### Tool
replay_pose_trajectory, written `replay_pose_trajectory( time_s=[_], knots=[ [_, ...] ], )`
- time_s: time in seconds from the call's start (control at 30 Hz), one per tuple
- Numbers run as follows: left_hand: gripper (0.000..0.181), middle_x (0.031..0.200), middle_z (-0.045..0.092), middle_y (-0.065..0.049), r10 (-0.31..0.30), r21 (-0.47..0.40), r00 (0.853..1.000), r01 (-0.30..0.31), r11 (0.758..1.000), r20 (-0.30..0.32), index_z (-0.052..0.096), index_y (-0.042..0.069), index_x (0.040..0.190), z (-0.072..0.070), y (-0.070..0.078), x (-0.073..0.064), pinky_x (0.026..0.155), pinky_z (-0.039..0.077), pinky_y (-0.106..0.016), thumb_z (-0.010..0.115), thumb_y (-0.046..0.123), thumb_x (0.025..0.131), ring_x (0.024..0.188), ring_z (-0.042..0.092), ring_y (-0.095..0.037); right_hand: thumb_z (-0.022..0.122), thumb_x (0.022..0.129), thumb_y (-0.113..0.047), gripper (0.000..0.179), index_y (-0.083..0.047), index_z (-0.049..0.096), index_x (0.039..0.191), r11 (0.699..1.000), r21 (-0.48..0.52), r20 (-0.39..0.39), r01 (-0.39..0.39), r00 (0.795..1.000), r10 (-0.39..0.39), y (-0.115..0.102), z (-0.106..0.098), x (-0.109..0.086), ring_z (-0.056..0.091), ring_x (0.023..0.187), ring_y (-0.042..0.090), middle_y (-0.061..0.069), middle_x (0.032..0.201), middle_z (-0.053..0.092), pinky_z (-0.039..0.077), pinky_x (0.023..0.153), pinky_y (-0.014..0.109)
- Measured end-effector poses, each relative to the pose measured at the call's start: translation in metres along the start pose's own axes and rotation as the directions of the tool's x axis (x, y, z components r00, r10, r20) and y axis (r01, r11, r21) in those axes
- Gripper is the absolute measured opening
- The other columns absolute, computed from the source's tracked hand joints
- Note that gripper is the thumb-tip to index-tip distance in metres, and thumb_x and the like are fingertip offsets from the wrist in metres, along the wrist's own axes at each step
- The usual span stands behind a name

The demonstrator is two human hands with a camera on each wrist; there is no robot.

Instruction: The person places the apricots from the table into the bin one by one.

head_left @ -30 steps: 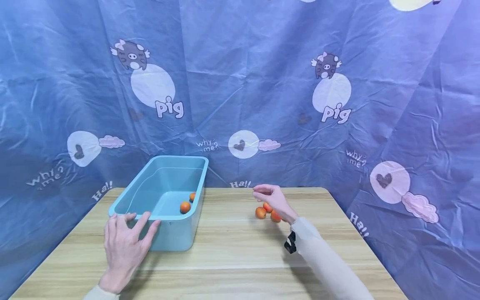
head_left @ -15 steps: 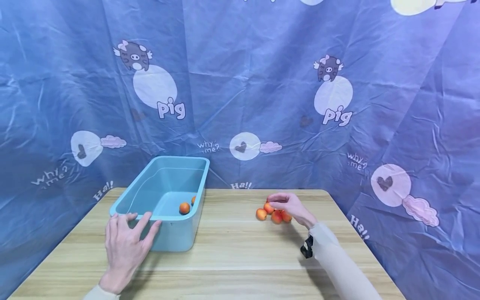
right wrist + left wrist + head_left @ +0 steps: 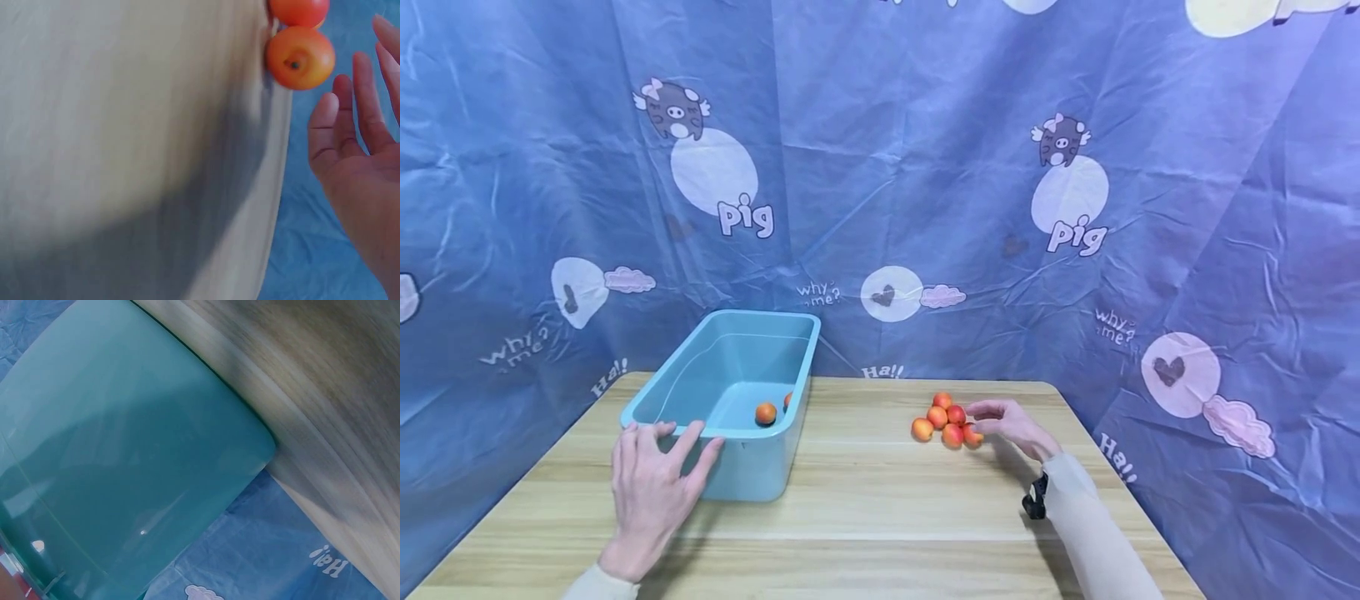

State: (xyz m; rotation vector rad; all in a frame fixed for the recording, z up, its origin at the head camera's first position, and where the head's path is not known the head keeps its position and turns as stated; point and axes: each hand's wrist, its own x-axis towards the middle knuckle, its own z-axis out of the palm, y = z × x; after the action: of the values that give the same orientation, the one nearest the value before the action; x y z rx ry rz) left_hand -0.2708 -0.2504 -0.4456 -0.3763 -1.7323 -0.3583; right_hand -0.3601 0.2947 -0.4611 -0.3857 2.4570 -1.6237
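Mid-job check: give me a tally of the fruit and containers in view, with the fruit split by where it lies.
Orange-red fruits on the table: 6
Orange-red fruits visible in the bin: 2
Light-blue bin: 1
Total: 9 in view; the bin's near wall could hide more.
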Motion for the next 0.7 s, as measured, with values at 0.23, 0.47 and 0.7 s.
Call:
replay_pose_trajectory(
  time_s=[0.23, 0.47, 0.7],
  knots=[
    [0.054, 0.091, 0.058, -0.028, 0.002, 0.008, 1.0, -0.002, 1.0, -0.016, 0.074, 0.009, 0.097, -0.001, 0.0, -0.001, 0.079, 0.036, -0.06, 0.055, 0.059, 0.091, 0.079, 0.046, -0.048, 0.069, 0.088, -0.003, 0.056, 0.005, 0.047, 0.138, 1.0, 0.003, 0.131, 0.029, 0.991, -0.03, 0.011, -0.003, 0.003, 0.051, 0.128, 0.036, 0.023, 0.139, 0.054, 0.029, 0.113, 0.054],
    [0.055, 0.092, 0.058, -0.028, -0.009, 0.002, 1.0, 0.009, 1.0, 0.008, 0.073, 0.008, 0.098, -0.002, 0.0, -0.002, 0.086, 0.036, -0.063, 0.053, 0.059, 0.092, 0.082, 0.046, -0.048, 0.074, 0.083, -0.005, 0.054, 0.0, 0.055, 0.133, 0.997, -0.07, 0.122, 0.015, 0.992, -0.006, 0.02, -0.003, 0.004, 0.057, 0.12, 0.028, 0.02, 0.135, 0.058, 0.046, 0.101, 0.038],
    [0.053, 0.091, 0.058, -0.028, 0.006, 0.001, 1.0, -0.006, 1.0, -0.002, 0.073, 0.008, 0.098, 0.0, 0.0, -0.001, 0.085, 0.037, -0.062, 0.054, 0.058, 0.092, 0.081, 0.047, -0.048, 0.075, 0.081, -0.003, 0.055, 0.001, 0.055, 0.133, 0.994, -0.105, 0.104, 0.032, 0.994, -0.021, 0.024, -0.003, 0.003, 0.056, 0.115, 0.023, 0.023, 0.135, 0.057, 0.047, 0.093, 0.031]
  ],
)
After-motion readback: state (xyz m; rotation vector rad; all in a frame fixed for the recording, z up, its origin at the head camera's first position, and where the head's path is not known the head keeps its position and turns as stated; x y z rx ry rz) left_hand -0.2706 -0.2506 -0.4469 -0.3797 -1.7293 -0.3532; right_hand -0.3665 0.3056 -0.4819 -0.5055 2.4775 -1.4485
